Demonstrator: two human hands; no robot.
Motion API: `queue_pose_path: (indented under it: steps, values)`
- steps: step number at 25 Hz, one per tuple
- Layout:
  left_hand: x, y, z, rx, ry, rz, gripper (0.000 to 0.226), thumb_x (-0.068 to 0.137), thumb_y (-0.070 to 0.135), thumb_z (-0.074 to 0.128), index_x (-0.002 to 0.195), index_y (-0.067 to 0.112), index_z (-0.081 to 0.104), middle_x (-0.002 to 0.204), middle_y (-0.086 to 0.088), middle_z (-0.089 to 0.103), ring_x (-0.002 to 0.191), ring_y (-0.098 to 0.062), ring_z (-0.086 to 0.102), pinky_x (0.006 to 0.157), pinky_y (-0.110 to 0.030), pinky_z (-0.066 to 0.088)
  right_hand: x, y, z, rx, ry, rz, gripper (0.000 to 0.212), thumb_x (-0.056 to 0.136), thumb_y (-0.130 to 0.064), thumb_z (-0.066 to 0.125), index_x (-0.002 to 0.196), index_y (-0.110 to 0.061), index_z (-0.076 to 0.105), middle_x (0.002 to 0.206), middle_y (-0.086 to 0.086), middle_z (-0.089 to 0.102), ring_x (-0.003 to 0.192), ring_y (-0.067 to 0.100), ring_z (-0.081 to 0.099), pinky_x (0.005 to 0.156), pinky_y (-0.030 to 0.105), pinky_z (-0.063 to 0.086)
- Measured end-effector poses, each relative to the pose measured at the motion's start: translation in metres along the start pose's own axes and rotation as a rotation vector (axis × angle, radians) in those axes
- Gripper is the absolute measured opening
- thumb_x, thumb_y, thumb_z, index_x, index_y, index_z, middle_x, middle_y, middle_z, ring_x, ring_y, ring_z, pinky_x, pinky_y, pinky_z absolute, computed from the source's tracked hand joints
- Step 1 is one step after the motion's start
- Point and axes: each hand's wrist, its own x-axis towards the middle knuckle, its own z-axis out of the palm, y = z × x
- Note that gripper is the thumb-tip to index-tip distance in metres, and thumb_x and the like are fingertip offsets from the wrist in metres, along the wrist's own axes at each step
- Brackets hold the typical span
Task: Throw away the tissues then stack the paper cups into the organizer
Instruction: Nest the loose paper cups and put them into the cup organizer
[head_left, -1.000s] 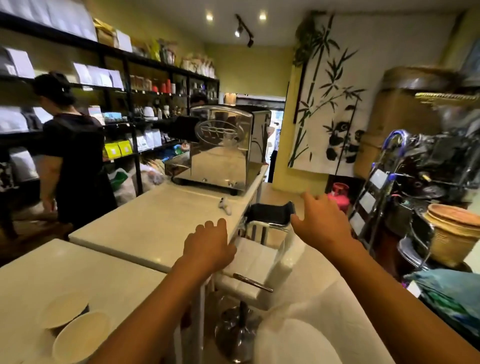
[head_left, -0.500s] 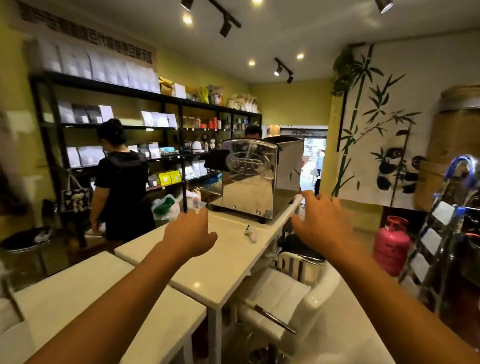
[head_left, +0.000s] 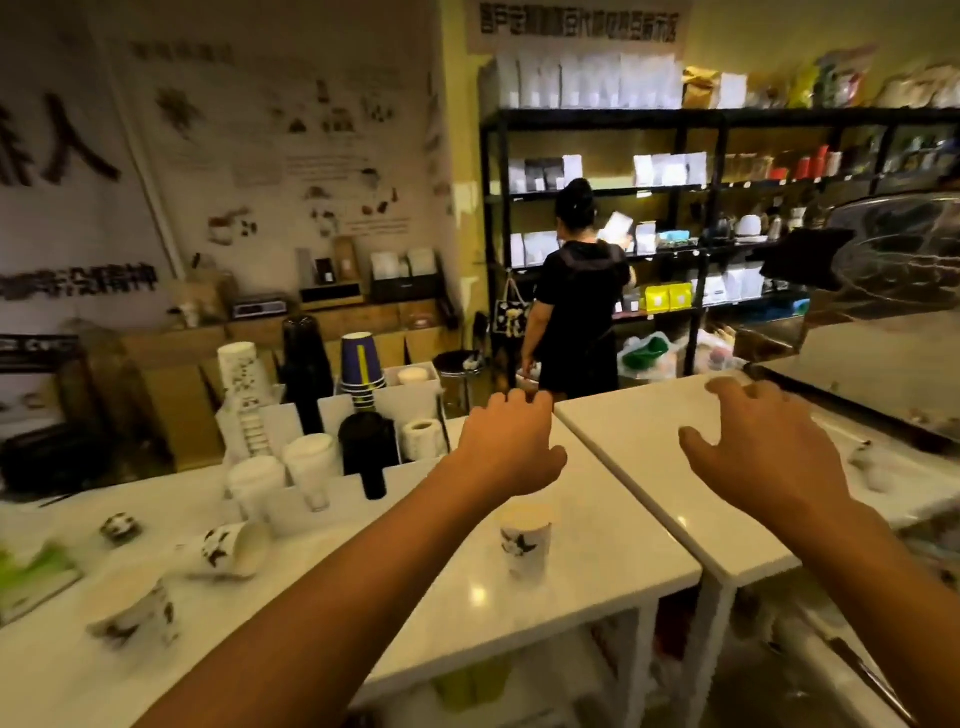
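1. Left hand (head_left: 506, 447) raised over the white surface (head_left: 561, 582), back of hand up, fingers loosely curled, holding nothing.
2. Right hand (head_left: 769, 447) out over the adjoining surface (head_left: 649, 441), fingers spread and relaxed, empty.
3. Upright paper cup (head_left: 524, 540) with dark print stands on the near surface, just below the left hand, not touched.
4. Tipped paper cup (head_left: 231, 551) lies on its side further left, mouth facing right.
5. Another cup (head_left: 137, 621) lies toppled near the left edge, blurred.
6. Small dark-printed item (head_left: 120, 527) sits behind the tipped cup; too blurred to tell what it is.
7. White organizer (head_left: 306, 415) at the back left of the surface holds cup stacks: printed white stack (head_left: 244, 395), black stack (head_left: 306, 374), blue stack (head_left: 363, 369).
8. Front slots hold plain white cups (head_left: 311, 467) and a black cup stack (head_left: 370, 452), tilted forward.
9. Green-and-white packet (head_left: 31, 571) at far left edge, blurred.
10. Small crumpled white thing (head_left: 865, 457) on the right surface, maybe tissue, cannot tell.
11. Person in black (head_left: 576, 306) stands at the black shelf (head_left: 701, 208), back turned.
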Motion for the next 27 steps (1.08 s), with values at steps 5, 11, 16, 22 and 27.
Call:
queue_pose_path:
  steps: [5, 11, 16, 22, 27]
  values:
    - [-0.041, -0.083, -0.006, 0.048, -0.03, -0.258, 0.065, 0.092, 0.047, 0.058, 0.145, 0.019, 0.035, 0.142, -0.013, 0.051, 0.126, -0.035, 0.05, 0.098, -0.051, 0.048, 0.001, -0.078, 0.044, 0.145, -0.061, -0.171, 0.058, 0.09, -0.046, 0.063, 0.14, -0.02, 0.05, 0.137, 0.016, 0.057, 0.12, 0.038, 0.053, 0.086, 0.046, 0.052]
    - [-0.117, -0.174, -0.024, 0.047, -0.036, -0.487, 0.06, 0.091, 0.047, 0.062, 0.142, 0.022, 0.041, 0.137, -0.011, 0.055, 0.12, -0.032, 0.053, 0.093, -0.047, 0.05, -0.012, -0.194, 0.07, 0.208, -0.129, -0.352, 0.056, 0.089, -0.05, 0.062, 0.137, -0.022, 0.054, 0.136, 0.013, 0.058, 0.122, 0.037, 0.051, 0.089, 0.049, 0.052]
    - [-0.184, -0.255, -0.056, 0.089, -0.021, -0.64, 0.061, 0.092, 0.048, 0.058, 0.143, 0.018, 0.041, 0.14, -0.013, 0.051, 0.125, -0.033, 0.049, 0.096, -0.047, 0.048, -0.027, -0.285, 0.069, 0.249, -0.138, -0.49, 0.053, 0.089, -0.045, 0.061, 0.136, -0.021, 0.056, 0.128, 0.018, 0.06, 0.116, 0.042, 0.052, 0.086, 0.047, 0.05]
    - [-0.266, -0.362, -0.086, 0.076, 0.054, -0.726, 0.07, 0.093, 0.049, 0.059, 0.15, 0.018, 0.034, 0.143, -0.014, 0.048, 0.127, -0.033, 0.048, 0.101, -0.049, 0.048, -0.051, -0.399, 0.064, 0.221, -0.144, -0.59, 0.055, 0.092, -0.046, 0.058, 0.139, -0.02, 0.05, 0.133, 0.016, 0.057, 0.124, 0.039, 0.047, 0.094, 0.047, 0.046]
    - [-0.315, -0.433, -0.071, -0.053, 0.107, -0.729, 0.073, 0.092, 0.046, 0.062, 0.153, 0.021, 0.03, 0.148, -0.011, 0.045, 0.124, -0.029, 0.053, 0.099, -0.049, 0.05, -0.065, -0.464, 0.077, 0.244, -0.121, -0.59, 0.055, 0.09, -0.047, 0.059, 0.137, -0.019, 0.049, 0.131, 0.016, 0.056, 0.123, 0.039, 0.045, 0.092, 0.049, 0.046]
